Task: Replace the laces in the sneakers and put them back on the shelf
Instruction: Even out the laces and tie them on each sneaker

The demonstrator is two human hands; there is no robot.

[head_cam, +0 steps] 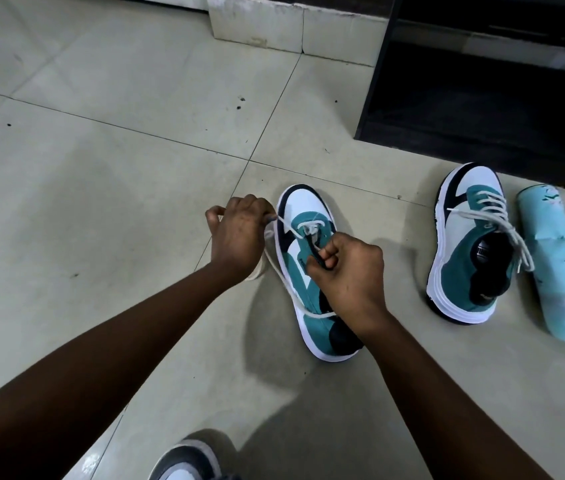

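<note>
Closest to the camera was one grey-and-white shoe toe [184,460] on the tiled floor [101,168]. Two teal, white and black sneakers [312,271] [464,244] sat before one dark shelf [482,98], beside one pale blue bottle [555,268]. Both hands' fingers were clamped on the near sneaker's one white lace [289,227]: left hand [239,233] beside its toe, right hand [347,271] over its tongue.

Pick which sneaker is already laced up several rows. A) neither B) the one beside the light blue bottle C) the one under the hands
B: the sneaker by the bottle shows several crossed rows, while the sneaker under the hands has lace only near the toe.
</note>
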